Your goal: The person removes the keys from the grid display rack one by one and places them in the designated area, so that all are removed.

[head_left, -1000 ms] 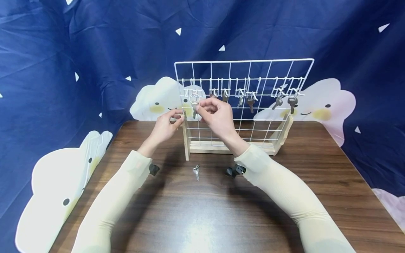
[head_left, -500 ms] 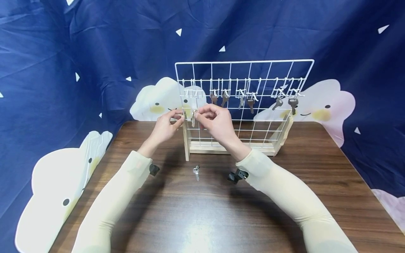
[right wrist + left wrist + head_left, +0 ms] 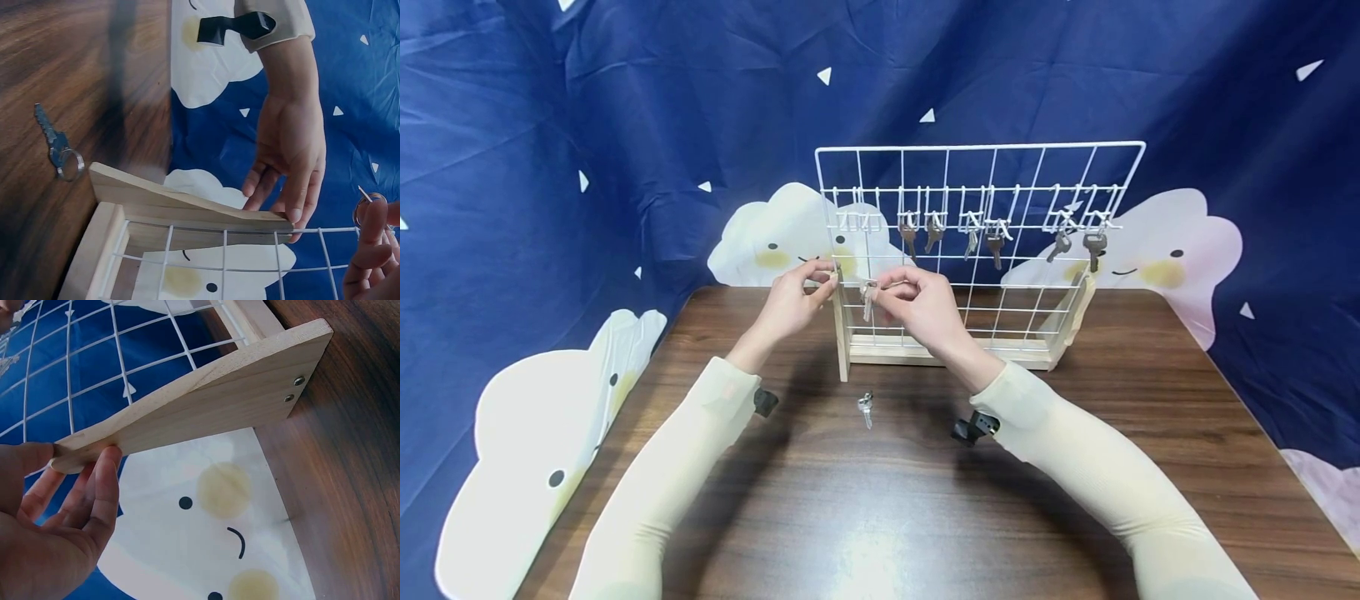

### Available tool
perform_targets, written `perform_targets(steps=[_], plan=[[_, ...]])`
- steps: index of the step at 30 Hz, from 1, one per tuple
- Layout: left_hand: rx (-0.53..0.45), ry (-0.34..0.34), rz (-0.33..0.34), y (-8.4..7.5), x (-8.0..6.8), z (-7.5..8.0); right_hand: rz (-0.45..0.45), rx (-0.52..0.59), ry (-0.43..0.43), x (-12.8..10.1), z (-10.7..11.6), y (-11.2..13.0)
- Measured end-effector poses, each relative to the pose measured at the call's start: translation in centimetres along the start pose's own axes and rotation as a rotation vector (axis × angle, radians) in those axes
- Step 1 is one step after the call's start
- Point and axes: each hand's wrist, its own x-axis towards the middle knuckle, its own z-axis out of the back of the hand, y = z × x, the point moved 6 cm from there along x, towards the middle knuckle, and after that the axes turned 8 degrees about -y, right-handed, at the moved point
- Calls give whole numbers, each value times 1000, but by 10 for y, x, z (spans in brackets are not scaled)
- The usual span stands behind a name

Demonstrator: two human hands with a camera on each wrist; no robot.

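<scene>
A white wire rack (image 3: 977, 147) on a wooden base (image 3: 887, 352) stands at the back of the table, with several keys (image 3: 994, 243) hung on its hooks. My left hand (image 3: 820, 282) pinches the top tip of the rack's left wooden side piece (image 3: 206, 406), thumb on one face and fingers (image 3: 103, 481) on the other. My right hand (image 3: 886, 292) is in front of the grid's lower left part and pinches a silver key (image 3: 867, 303) by its ring (image 3: 369, 209). That key hangs free below the hook row. In the right wrist view my left hand (image 3: 287, 150) curls over the side piece (image 3: 181, 206).
A loose key with a ring (image 3: 866, 408) lies on the brown table (image 3: 880, 517) in front of the rack, also visible in the right wrist view as the loose key (image 3: 56, 147). A blue cloth with white clouds (image 3: 625, 125) hangs behind and beside the table.
My right hand has come down from the leftmost hooks with the key and ring, moving slightly right. The left hand has stayed on the rack's side piece.
</scene>
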Motion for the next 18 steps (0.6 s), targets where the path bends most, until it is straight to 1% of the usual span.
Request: perform_targets(steps=[8, 14, 18], plan=[[-10, 5, 10, 0, 0, 0, -65, 14, 33, -5, 1, -15], [-7, 1, 6, 0, 0, 0, -95, -58, 61, -8, 2, -27], [-8, 1, 7, 0, 0, 1, -115, -78, 77, -12, 3, -35]])
